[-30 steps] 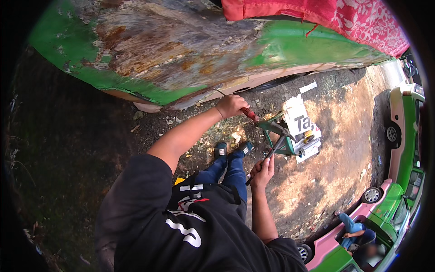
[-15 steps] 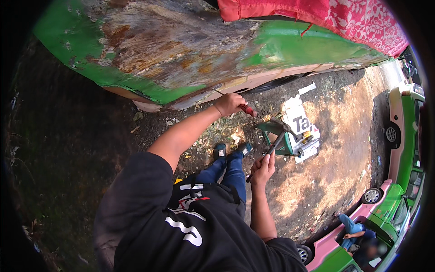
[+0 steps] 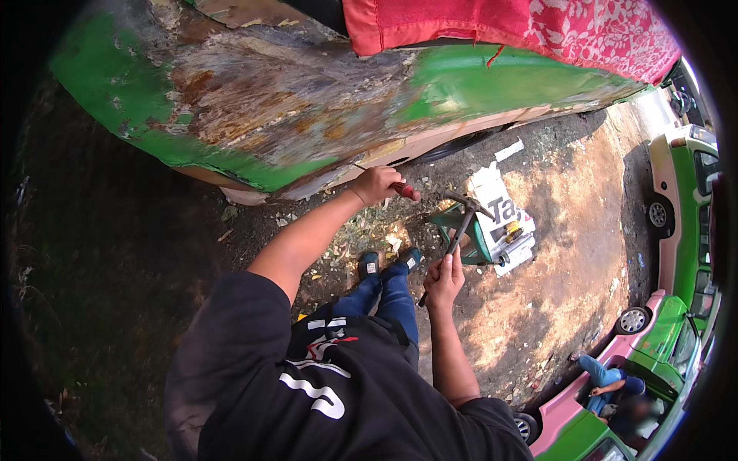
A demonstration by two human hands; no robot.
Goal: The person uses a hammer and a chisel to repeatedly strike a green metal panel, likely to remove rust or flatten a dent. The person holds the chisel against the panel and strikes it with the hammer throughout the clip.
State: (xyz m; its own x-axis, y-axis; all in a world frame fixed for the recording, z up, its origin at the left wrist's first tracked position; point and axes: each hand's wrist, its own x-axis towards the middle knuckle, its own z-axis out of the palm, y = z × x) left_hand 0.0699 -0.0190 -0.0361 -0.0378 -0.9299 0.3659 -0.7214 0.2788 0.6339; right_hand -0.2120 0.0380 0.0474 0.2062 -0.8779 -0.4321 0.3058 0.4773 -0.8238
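The left hand (image 3: 374, 186) has its fingers closed around a red-handled tool (image 3: 404, 190); from them its thin shaft points up-left toward the green car body (image 3: 453, 84), and the handle end slants down-right. The right hand (image 3: 443, 283) grips a hammer (image 3: 462, 230), its handle slanting up-right, its head lying crosswise above the fingers.

The person shows one left hand (image 3: 374, 186) and one right hand (image 3: 443, 284), with one hammer (image 3: 461, 231), one red-handled tool (image 3: 404, 190), one green stool (image 3: 481, 245), two shoes (image 3: 369, 266), one red cloth (image 3: 492, 23), one seated onlooker (image 3: 607, 377) and three wheels (image 3: 633, 320) along the right.
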